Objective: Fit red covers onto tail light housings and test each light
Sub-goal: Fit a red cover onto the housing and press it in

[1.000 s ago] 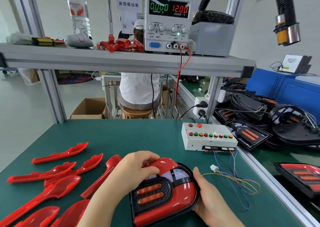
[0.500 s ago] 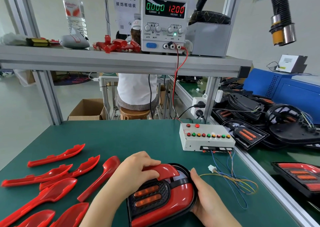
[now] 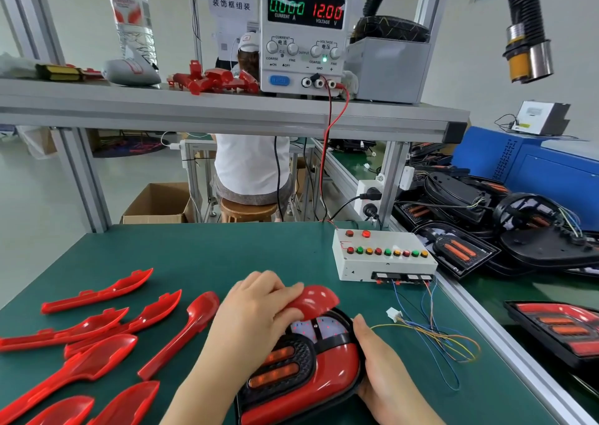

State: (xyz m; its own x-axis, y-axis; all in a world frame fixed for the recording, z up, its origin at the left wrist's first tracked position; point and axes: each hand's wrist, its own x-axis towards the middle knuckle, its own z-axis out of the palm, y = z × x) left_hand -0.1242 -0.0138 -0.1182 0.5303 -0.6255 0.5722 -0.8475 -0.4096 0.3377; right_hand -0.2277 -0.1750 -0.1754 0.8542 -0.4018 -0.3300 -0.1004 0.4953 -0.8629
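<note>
Left hand [image 3: 256, 314] is pinching the red cover [image 3: 316, 299] just above the tail light housing [image 3: 324, 379], while right hand [image 3: 385, 369] is wrapping its grip round that housing's right edge.

Bare left grip [image 3: 259, 311], bare right grip [image 3: 385, 369], uncovered forearms [image 3: 201, 390].

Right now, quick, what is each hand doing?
Left hand: grips the glossy red plastic cover.
Right hand: holds the black oval tail light housing by its edge.
</note>
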